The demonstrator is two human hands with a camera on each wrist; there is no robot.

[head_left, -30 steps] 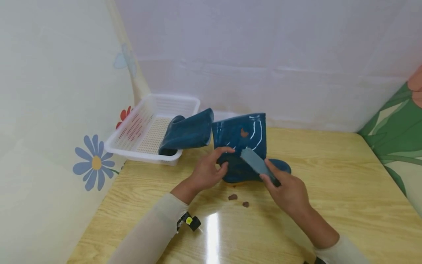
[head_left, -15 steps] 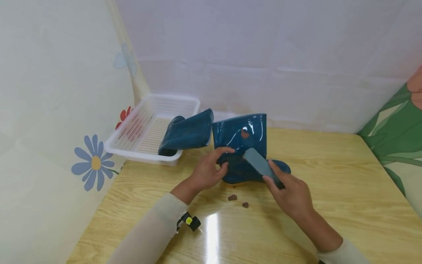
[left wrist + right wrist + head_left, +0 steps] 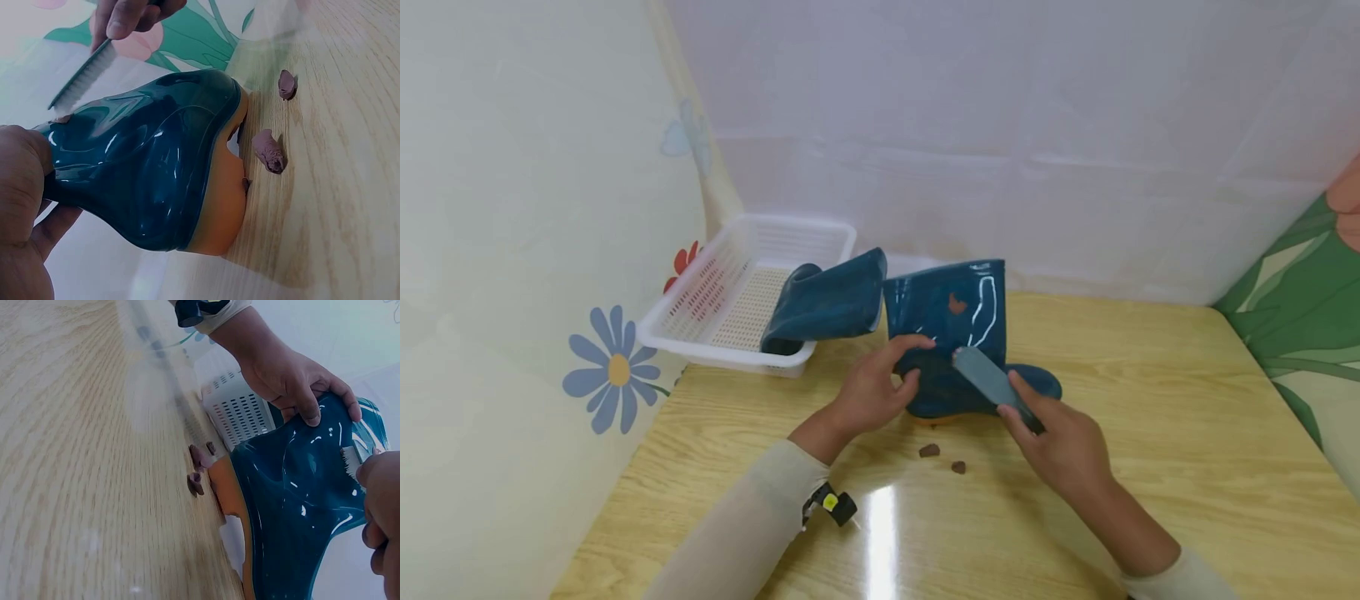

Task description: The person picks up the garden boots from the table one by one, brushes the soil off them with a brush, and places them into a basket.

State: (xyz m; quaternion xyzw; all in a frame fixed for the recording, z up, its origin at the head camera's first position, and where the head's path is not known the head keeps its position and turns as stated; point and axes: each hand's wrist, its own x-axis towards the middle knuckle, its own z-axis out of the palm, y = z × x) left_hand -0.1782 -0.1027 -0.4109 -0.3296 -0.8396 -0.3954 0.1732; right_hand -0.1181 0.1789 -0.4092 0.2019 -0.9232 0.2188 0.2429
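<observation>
A glossy dark-teal rain boot (image 3: 940, 312) with an orange sole (image 3: 222, 206) stands on the table, toe to the right. My left hand (image 3: 880, 387) grips the boot around its ankle, thumb and fingers on opposite sides. In my right hand (image 3: 1067, 442) is a grey-blue brush (image 3: 988, 379) with white bristles (image 3: 87, 78). Its bristles meet the shaft just above the ankle, beside a bit of brown mud (image 3: 62, 119). Higher on the shaft sticks a reddish-brown mud patch (image 3: 957, 304).
Behind on the left, a white perforated basket (image 3: 692, 343) holds a second teal boot (image 3: 831, 296), its shaft leaning over the rim. Brown mud lumps (image 3: 929, 450) lie on the wood-grain table (image 3: 1150, 433) before the boot. A pale cloth wall (image 3: 1075, 167) rises behind.
The brush has shifted slightly right and down in short strokes against the boot. My left hand keeps its hold, and the boot stays nearly still.
</observation>
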